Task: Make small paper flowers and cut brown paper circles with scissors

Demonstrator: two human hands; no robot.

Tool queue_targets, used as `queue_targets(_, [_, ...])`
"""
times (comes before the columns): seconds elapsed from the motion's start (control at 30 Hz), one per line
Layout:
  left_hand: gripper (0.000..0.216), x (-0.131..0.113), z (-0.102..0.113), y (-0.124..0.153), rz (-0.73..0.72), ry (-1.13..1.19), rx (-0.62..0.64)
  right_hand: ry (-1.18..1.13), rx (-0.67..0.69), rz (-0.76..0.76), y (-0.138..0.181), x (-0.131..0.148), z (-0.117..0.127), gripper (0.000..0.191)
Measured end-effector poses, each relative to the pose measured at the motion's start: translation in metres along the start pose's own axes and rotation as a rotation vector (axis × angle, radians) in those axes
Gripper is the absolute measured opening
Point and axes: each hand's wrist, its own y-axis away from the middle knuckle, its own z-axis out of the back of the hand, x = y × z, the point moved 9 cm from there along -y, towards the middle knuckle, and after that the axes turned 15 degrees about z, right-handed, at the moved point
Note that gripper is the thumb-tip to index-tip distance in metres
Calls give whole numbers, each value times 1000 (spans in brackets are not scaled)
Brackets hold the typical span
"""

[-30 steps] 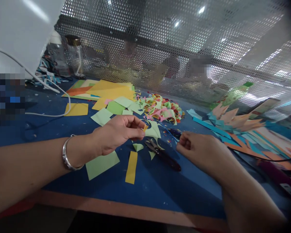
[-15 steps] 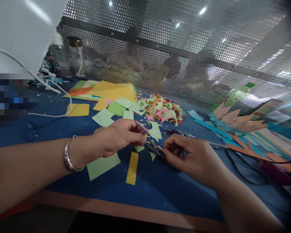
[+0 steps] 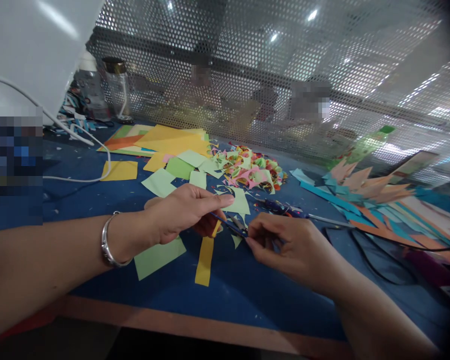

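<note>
My left hand [image 3: 183,212] hovers over the blue table [image 3: 247,290], index finger stretched out, thumb and other fingers pinched on a small yellow paper piece [image 3: 216,228]. A thin blue strip [image 3: 228,226] runs from it to my right hand [image 3: 288,245], whose thumb and fingers pinch the strip's right end. Small scissors [image 3: 237,223] lie just under the strip, mostly hidden by my right hand. A pale green cut paper [image 3: 240,202] lies right behind my left fingertip.
A yellow strip [image 3: 204,260] and green rectangle [image 3: 157,255] lie near the front edge. Colourful scraps [image 3: 251,170], yellow sheets [image 3: 172,140], teal and orange cuttings [image 3: 360,192], a white cable [image 3: 78,137], a black cable [image 3: 375,255] and a bottle [image 3: 116,87] surround them. A perforated metal screen [image 3: 285,75] stands behind.
My right hand moved left from a loose fist to take the blue strip's end over the scissors. My left hand lowered slightly and its index finger straightened.
</note>
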Motion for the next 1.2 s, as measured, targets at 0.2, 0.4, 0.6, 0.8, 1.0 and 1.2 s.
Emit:
queue_targets(0.2, [32,-1,-3,6,-12,-18,74,19,-1,20,0,1,1,10])
queue_targets(0.4, [20,1,-2,5,25,-30,109,-6,-4,17,3,0,3,10])
queue_targets(0.6, [11,-7,-7,8,-60,-55,165,-43,-11,2,3,0,4,10])
queue_targets(0.8, [3,-17,-10,13,-178,-108,205,-50,10,27,1,3,3,13])
queue_targets(1.0, [3,-20,-12,15,-265,-180,246,-76,23,33,0,5,3,17])
queue_targets(1.2, [8,-19,-12,12,-296,-261,245,-72,38,57,2,3,2,24])
